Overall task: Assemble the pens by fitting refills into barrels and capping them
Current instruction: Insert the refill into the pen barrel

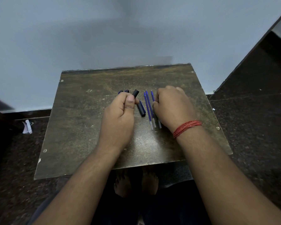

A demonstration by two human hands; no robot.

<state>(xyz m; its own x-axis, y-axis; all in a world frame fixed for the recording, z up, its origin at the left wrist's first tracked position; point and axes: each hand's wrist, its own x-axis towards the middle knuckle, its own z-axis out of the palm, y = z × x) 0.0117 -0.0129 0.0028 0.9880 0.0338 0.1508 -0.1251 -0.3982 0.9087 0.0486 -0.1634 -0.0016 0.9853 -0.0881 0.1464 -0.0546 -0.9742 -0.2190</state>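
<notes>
My left hand (120, 114) is closed around a black pen barrel (135, 93), whose open end sticks up past my thumb. Two blue caps (123, 91) peek out behind its fingers. A second black pen piece (141, 110) with a blue clip lies on the table just right of that hand. Beside it, two blue refills (148, 109) lie side by side, tips pointing away from me. My right hand (172, 108) is curled down over a third blue refill (152, 96), thumb and fingers pinching its middle; both of its ends show on the table.
The parts lie on a small worn brown table (88, 127) set against a pale blue wall. A dark speckled floor surrounds it, with crumpled white paper (27, 126) at the left. My bare feet (136, 182) show under the near edge. A red thread (186, 128) circles my right wrist.
</notes>
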